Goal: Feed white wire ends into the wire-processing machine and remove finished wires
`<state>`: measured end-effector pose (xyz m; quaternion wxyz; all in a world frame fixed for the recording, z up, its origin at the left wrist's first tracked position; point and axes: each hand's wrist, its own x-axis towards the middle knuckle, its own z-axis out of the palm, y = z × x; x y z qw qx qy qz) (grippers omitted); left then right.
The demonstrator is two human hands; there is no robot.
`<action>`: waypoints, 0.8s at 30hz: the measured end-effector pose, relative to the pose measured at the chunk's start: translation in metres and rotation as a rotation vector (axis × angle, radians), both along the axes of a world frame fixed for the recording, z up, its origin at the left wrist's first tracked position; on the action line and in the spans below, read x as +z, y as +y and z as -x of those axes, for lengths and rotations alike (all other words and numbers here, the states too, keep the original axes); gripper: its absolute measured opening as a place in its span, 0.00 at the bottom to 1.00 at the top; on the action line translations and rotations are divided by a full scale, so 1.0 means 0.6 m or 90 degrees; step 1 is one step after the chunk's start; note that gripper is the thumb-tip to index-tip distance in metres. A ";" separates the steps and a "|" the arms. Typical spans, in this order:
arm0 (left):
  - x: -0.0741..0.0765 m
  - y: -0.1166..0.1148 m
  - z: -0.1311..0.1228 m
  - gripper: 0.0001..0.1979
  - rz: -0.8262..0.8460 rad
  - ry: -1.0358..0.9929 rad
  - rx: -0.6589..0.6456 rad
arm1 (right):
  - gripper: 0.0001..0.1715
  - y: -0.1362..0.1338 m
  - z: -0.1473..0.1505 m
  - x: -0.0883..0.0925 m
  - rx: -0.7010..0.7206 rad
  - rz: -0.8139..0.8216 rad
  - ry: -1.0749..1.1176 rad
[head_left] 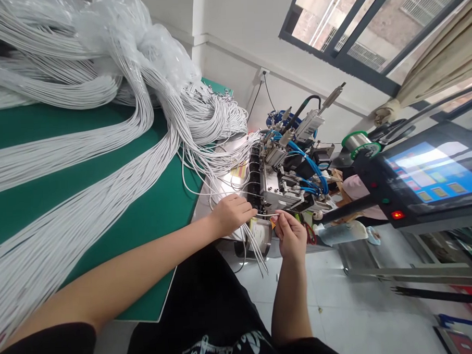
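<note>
A white cable (266,215) runs between my two hands at the front edge of a metal machine (279,180) with blue air hoses. My left hand (233,214) is closed on the cable, its fingertips near the machine's black feed row (253,171). My right hand (289,232) pinches the cable's other end between thumb and fingers; the tip itself is mostly hidden. Several loose cable ends (255,246) hang down below my left hand. Other white cables lead from the machine's row back to the big bundle (157,159).
Thick bundles of white cable with plastic wrap (136,35) cover much of the green table (174,200) on the left. A touchscreen panel (435,173) juts in at right, beside a solder wire spool (360,144). A person's pink sleeve (356,190) shows behind the machine.
</note>
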<state>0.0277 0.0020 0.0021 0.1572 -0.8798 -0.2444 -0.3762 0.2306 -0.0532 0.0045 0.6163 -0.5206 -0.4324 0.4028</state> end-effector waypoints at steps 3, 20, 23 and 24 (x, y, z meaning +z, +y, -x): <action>-0.004 0.001 -0.001 0.11 0.020 0.015 0.017 | 0.19 0.006 -0.002 -0.002 0.046 0.064 -0.013; -0.001 0.000 -0.002 0.11 0.005 0.016 0.016 | 0.23 0.010 0.007 -0.018 -0.080 0.020 -0.068; 0.000 0.000 -0.002 0.11 0.007 0.018 0.010 | 0.22 0.008 0.007 -0.015 -0.052 0.019 -0.075; 0.000 0.000 -0.002 0.12 0.008 0.020 0.009 | 0.22 0.007 0.007 -0.013 -0.041 0.019 -0.080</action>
